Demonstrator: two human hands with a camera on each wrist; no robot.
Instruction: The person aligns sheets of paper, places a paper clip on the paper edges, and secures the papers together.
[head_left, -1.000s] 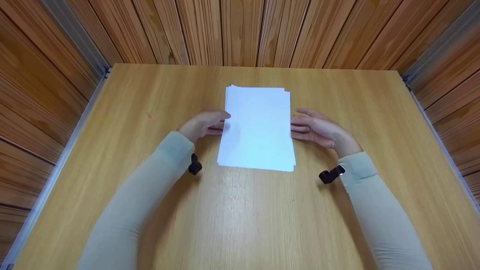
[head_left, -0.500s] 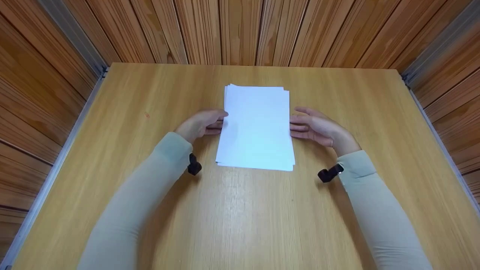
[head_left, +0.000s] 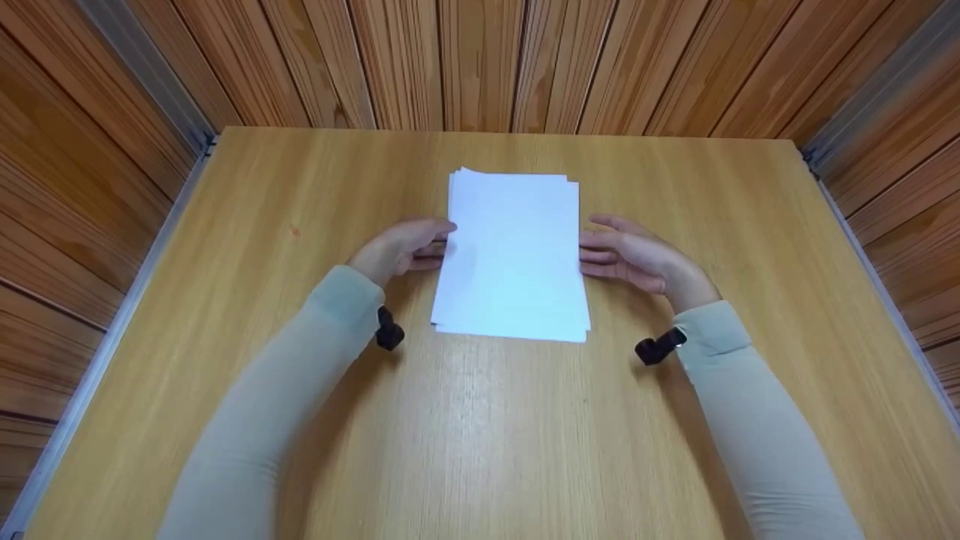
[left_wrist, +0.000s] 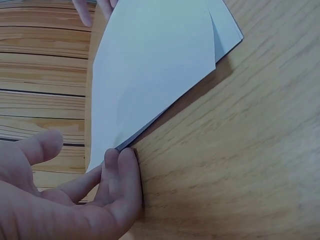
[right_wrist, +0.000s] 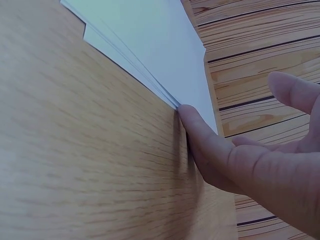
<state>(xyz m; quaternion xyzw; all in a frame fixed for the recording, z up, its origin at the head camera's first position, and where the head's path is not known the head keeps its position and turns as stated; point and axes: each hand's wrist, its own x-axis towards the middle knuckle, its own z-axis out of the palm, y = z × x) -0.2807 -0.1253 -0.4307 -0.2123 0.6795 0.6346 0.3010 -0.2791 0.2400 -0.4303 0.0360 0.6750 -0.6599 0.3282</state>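
A small stack of white paper sheets lies in the middle of the wooden table, its corners out of line with one another. At the stack's left edge is my left hand; in the left wrist view its fingertips touch the paper's edge while the thumb stands off it. My right hand is at the opposite edge. The right wrist view has a fingertip against the sheets' side, where the layers fan slightly apart, and the thumb is raised clear of the paper.
The table reaches to a wood-plank wall at the back, with plank walls and grey metal rails at the sides. A small reddish mark shows on the tabletop at left. Both sleeved wrists carry small black cameras.
Both hands keep their places at the sheets' sides. The whole head view shifts very slightly; the paper and hands hold the same arrangement.
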